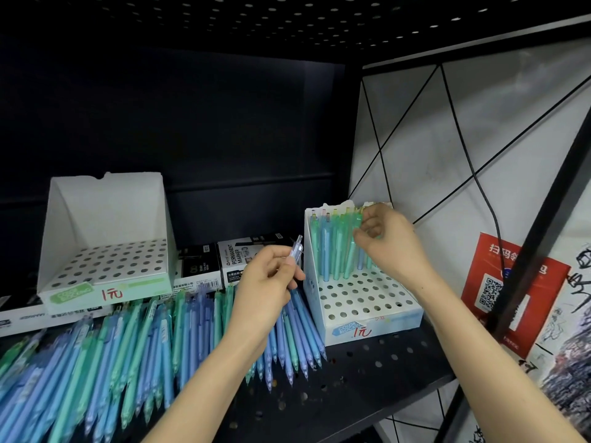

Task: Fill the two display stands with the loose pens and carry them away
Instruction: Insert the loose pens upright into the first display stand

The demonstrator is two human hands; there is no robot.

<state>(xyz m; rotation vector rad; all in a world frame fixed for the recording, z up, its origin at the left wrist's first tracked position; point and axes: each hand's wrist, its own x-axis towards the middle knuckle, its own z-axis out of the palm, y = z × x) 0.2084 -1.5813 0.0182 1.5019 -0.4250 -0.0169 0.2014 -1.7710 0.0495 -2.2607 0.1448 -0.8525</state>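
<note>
Two white perforated display stands sit on a dark shelf. The left stand [105, 266] holds no pens. The right stand [358, 302] has several green and blue pens [335, 251] upright in its back rows. My right hand [387, 241] pinches a green pen [357, 231] at the back of that stand. My left hand [268, 282] grips a pale blue pen [295, 252] just left of the right stand. Many loose blue and green pens [128, 346] lie spread on the shelf in front.
Black and white marker boxes [224, 263] stand behind the loose pens, under and beside the left stand. A white side panel with a black cable [489, 215] and a red QR poster [502, 292] is at right. The perforated shelf edge [367, 388] runs along the front.
</note>
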